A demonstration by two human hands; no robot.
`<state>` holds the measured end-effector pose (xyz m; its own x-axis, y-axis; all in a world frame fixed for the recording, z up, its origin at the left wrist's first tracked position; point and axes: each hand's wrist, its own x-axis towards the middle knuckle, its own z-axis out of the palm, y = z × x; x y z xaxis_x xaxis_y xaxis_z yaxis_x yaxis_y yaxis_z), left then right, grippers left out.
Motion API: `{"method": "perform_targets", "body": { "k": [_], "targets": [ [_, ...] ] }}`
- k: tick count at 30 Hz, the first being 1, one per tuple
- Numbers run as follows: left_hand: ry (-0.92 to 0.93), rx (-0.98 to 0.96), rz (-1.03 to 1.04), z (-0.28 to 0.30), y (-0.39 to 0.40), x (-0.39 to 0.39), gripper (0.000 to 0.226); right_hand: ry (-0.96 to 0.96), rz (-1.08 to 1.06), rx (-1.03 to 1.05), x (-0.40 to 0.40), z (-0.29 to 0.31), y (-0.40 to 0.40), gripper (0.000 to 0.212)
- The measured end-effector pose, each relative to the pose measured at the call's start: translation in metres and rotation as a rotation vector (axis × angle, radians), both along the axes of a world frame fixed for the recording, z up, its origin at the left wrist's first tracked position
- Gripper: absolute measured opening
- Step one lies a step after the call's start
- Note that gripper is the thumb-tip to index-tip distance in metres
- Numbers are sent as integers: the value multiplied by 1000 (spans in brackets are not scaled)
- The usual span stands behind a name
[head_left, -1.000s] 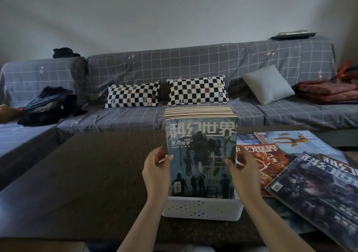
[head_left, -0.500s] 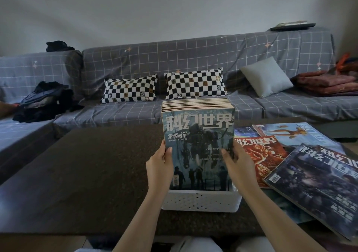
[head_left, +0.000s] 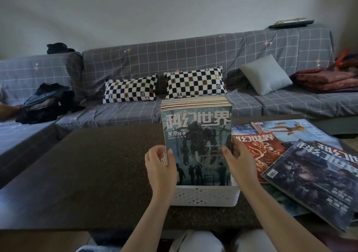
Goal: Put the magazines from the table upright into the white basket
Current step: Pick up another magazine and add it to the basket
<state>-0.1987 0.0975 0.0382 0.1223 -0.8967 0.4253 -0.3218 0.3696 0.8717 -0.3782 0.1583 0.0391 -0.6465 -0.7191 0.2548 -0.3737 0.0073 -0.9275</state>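
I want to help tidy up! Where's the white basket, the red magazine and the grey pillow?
white basket [head_left: 205, 195]: head view, front wall.
red magazine [head_left: 259, 151]: head view, cover middle.
grey pillow [head_left: 265, 75]: head view, centre.

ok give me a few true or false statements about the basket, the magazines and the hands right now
1. Magazines stand upright in the white perforated plastic basket. True.
2. The left hand grips the front blue-grey robot-cover magazine by its left edge. True.
3. The right hand rests flat on the table. False: it holds the front magazine's right edge.
4. The red dragon-cover magazine stands in the basket. False: it lies on the dark speckled table.
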Motion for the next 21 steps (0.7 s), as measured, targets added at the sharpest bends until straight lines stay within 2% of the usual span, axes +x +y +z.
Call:
{"method": "perform_targets", "body": {
  "k": [4,13,21],
  "targets": [
    [-34,16,-72,-1,11,-4,4,-2,-10,-16,0,-2,10,49],
    [-196,33,-378,2,39,-41,10,54,-39,-23,-8,-4,38,40],
    [-172,64,-573,2,71,-103,10,170,-127,61,-45,-6,83,33]
  ]
}}
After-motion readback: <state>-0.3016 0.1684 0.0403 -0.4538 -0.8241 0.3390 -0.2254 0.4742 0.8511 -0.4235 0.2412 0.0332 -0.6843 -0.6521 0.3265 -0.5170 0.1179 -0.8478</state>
